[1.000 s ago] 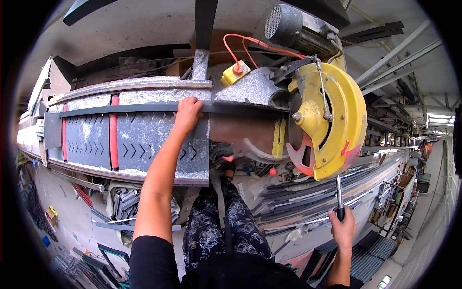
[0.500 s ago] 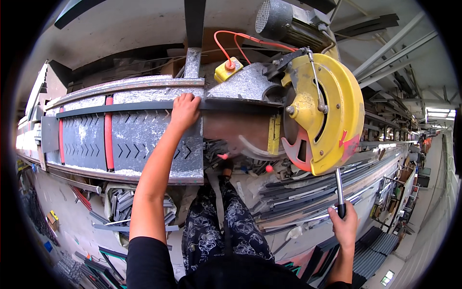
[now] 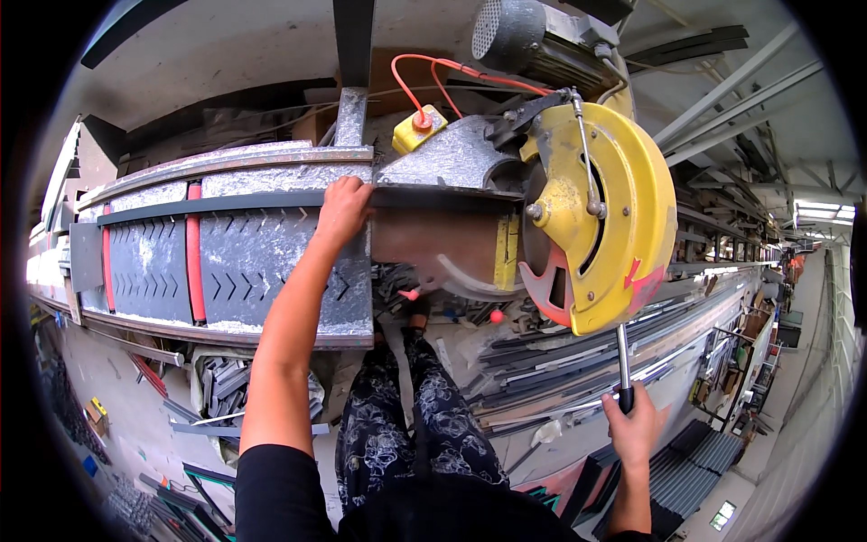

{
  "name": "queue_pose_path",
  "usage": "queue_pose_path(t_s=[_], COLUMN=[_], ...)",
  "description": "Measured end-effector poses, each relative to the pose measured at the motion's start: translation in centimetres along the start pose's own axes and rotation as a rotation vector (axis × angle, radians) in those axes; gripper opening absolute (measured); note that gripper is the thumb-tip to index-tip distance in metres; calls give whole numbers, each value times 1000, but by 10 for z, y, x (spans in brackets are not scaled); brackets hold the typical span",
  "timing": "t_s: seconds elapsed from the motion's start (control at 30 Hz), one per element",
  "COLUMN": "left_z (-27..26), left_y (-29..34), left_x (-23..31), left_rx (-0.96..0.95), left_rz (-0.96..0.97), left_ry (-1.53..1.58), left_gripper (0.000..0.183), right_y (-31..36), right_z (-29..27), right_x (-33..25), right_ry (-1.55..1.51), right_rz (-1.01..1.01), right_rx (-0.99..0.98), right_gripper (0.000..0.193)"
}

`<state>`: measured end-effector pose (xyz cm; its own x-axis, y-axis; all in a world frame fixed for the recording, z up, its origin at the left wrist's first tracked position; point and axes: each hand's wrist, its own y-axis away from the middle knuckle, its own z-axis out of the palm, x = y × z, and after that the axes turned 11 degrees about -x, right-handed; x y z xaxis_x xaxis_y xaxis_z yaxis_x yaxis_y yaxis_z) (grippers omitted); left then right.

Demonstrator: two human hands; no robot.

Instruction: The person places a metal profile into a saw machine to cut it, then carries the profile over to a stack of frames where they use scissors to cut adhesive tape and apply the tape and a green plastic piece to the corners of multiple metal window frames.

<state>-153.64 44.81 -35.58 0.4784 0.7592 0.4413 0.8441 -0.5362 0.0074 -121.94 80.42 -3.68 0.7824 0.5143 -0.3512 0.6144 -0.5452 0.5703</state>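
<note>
A long dark grey metal bar (image 3: 253, 204) lies along the rear fence of the saw bench (image 3: 298, 262). My left hand (image 3: 343, 210) is curled over its right part, pressing it at the fence. To the right stands a cut-off saw with a yellow blade guard (image 3: 623, 226) and a red lower guard (image 3: 548, 287); the blade is mostly hidden behind them. From the guard's underside a metal lever (image 3: 623, 357) reaches toward me. My right hand (image 3: 634, 425) is wrapped round its black grip.
A motor (image 3: 510, 32) sits behind the saw, with a yellow switch box (image 3: 419, 128) and orange cable to its left. Red rollers (image 3: 194, 253) cross the bench. Long metal profiles (image 3: 560, 361) are stacked beyond my legs; a sack of offcuts (image 3: 226, 384) lies below the bench.
The view has shifted slightly, moving most things left. The guard and lever sit a little lower relative to the motor, with my right hand on the grip. My left hand stays on the bar.
</note>
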Motion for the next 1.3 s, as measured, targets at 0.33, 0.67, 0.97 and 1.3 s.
queue_pose_path(t_s=[0.33,0.67,0.97,1.3], left_z=[4,11,12,14], left_y=[1,2,3,3], left_x=[1,-6,-6,-6], left_rx=[-5,66,28,40], left_rz=[-35,-33,-54,-55], left_ry=[36,41,31,47], left_gripper=[43,34,41,35], right_y=[-30,-40,-43,-31], right_z=[65,86,91,66], right_x=[53,61,65,42], right_ry=[-138,-221,-209,-218], right_rz=[-7,7,8,29], right_rx=[-30,-17,-6,-54], right_gripper=[17,15,16,16])
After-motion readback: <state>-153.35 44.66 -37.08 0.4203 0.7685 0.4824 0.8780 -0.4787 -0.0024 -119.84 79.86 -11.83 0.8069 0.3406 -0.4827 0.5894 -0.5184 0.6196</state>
